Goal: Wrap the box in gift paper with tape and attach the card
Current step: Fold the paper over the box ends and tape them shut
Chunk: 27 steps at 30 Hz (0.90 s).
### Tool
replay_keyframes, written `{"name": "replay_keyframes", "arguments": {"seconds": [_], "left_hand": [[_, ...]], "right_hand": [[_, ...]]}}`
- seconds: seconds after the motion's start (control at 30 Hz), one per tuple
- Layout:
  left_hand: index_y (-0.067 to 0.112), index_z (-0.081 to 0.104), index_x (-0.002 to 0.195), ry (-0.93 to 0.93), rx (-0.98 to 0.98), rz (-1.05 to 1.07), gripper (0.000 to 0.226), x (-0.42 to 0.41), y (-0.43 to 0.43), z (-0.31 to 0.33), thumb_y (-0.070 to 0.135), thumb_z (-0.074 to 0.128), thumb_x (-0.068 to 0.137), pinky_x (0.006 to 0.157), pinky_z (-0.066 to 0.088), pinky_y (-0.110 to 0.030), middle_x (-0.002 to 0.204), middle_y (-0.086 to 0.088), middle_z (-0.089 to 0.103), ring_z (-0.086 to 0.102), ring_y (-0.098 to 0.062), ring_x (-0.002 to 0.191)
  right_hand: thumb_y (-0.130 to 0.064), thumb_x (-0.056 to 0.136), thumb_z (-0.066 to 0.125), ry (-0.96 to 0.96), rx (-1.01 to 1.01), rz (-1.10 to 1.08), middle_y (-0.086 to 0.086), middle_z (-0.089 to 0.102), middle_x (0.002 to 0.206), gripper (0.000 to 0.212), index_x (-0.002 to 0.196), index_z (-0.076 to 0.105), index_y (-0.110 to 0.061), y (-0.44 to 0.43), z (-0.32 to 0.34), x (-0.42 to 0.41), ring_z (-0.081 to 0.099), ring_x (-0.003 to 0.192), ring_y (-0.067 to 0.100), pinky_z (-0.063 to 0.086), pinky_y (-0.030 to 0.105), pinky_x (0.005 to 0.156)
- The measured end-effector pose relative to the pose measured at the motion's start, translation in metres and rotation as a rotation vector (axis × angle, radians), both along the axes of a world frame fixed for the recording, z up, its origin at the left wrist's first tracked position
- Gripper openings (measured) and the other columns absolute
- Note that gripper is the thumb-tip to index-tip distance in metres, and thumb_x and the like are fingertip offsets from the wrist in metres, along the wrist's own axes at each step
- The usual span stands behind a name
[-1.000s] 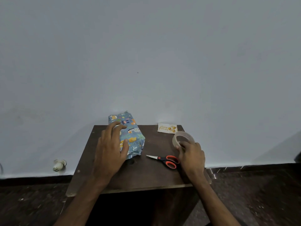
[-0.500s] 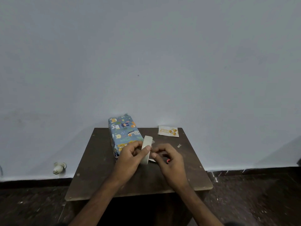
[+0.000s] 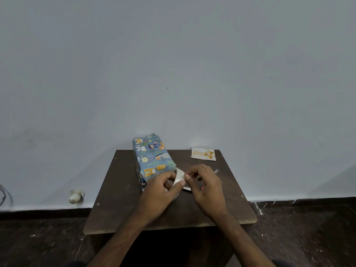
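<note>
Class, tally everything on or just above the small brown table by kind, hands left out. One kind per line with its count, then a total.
Wrapped box: 1
Birthday card: 1
Tape roll: 1, held by left hand and right hand
Scissors: 1, mostly hidden under the right hand
Small pale scrap: 1
Total: 5

A small dark wooden table (image 3: pixel 119 189) stands against a plain pale grey-blue wall (image 3: pixel 173 64). A dark skirting strip (image 3: pixel 308 201) runs either side of it, above a dark speckled floor (image 3: pixel 38 243). Left of the table, a white fitting (image 3: pixel 76 196) sits low on the wall.
</note>
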<state>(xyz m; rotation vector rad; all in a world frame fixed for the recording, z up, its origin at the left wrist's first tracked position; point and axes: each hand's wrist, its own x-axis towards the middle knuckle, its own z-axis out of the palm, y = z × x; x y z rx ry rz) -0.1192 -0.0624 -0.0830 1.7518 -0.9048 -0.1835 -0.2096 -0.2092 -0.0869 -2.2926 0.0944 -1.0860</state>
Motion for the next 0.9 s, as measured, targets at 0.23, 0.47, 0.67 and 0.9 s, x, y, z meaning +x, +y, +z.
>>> {"name": "replay_keyframes", "arguments": {"seconds": [0.23, 0.47, 0.67, 0.9], "left_hand": [[0.032, 0.065, 0.099, -0.055, 0.271, -0.022, 0.024, 0.003, 0.019, 0.001, 0.046, 0.066, 0.08, 0.075, 0.055, -0.032, 0.089, 0.015, 0.07, 0.064, -0.001, 0.079], [0.052, 0.043, 0.117, 0.064, 0.369, -0.135, 0.043, 0.004, 0.016, 0.0, 0.054, 0.048, 0.074, 0.083, 0.053, -0.038, 0.092, 0.015, 0.072, 0.059, 0.003, 0.073], [0.034, 0.05, 0.102, -0.04, 0.382, -0.103, 0.016, -0.003, 0.01, -0.006, 0.049, 0.046, 0.099, 0.074, 0.049, -0.034, 0.075, 0.004, 0.071, 0.063, -0.003, 0.066], [0.027, 0.058, 0.097, 0.107, 0.269, -0.106, 0.009, 0.004, 0.01, -0.004, 0.029, 0.051, 0.101, 0.068, 0.045, -0.036, 0.075, -0.003, 0.07, 0.056, -0.008, 0.06]], "right_hand": [[-0.02, 0.097, 0.061, 0.365, 0.46, 0.238, -0.008, 0.062, 0.081, 0.011, 0.087, 0.062, -0.021, -0.012, -0.003, -0.005, 0.05, 0.07, 0.004, 0.04, 0.02, 0.066], [-0.01, 0.097, 0.059, 0.471, 0.618, 0.338, 0.009, 0.07, 0.089, 0.007, 0.094, 0.064, -0.013, -0.007, -0.003, 0.001, 0.059, 0.079, 0.009, 0.047, 0.023, 0.072], [-0.002, 0.095, 0.06, 0.349, 0.592, 0.297, 0.002, 0.072, 0.075, 0.006, 0.099, 0.062, -0.006, -0.005, -0.011, 0.004, 0.067, 0.073, 0.01, 0.049, 0.026, 0.074], [0.004, 0.091, 0.063, 0.311, 0.534, 0.362, 0.006, 0.075, 0.088, 0.015, 0.095, 0.076, -0.003, -0.005, -0.003, 0.002, 0.071, 0.088, 0.016, 0.056, 0.031, 0.086]]}}
